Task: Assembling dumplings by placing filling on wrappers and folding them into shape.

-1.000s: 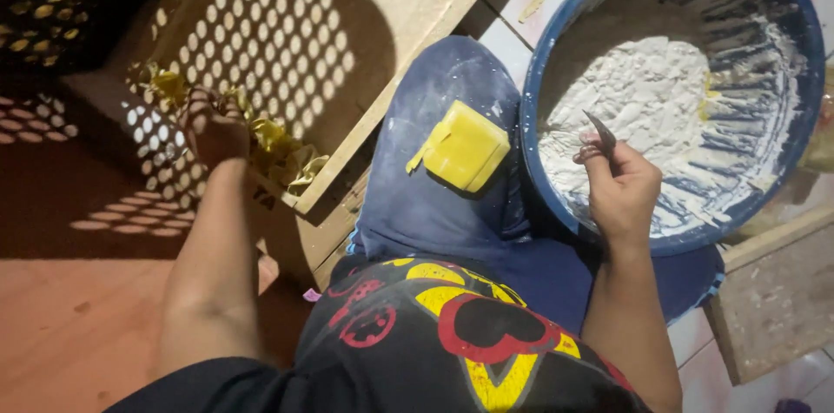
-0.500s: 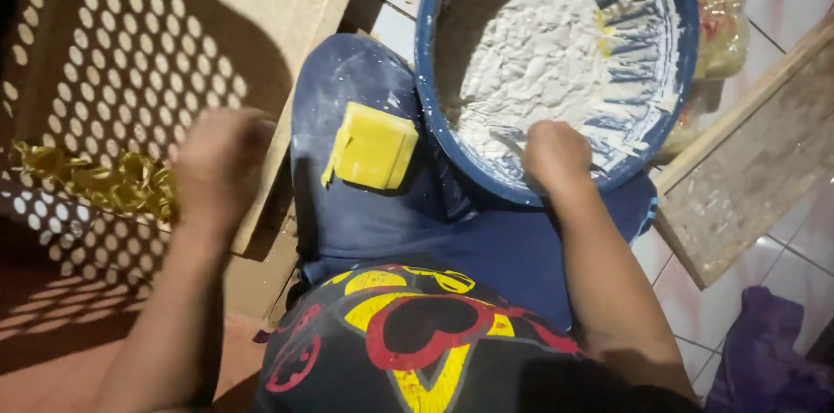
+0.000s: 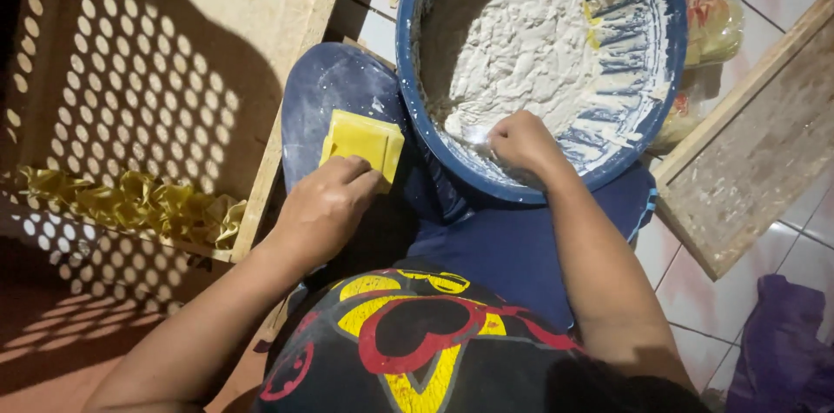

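Yellow, flat, square block (image 3: 362, 143), judged light and stiff, best taken by its edges, was gripped on the knee by the left hand (image 3: 326, 204), while the right hand (image 3: 519, 139) was closed inside the blue plastic basin (image 3: 417, 109).

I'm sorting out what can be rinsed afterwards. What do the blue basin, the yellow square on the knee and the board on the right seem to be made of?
The blue basin looks like smooth moulded plastic, smeared with white paste. The yellow square under the left hand looks like matte, flat-faced plastic or foam; it's hard to tell which. The board looks like raw wood, pale and dusty, with a raised edge strip.
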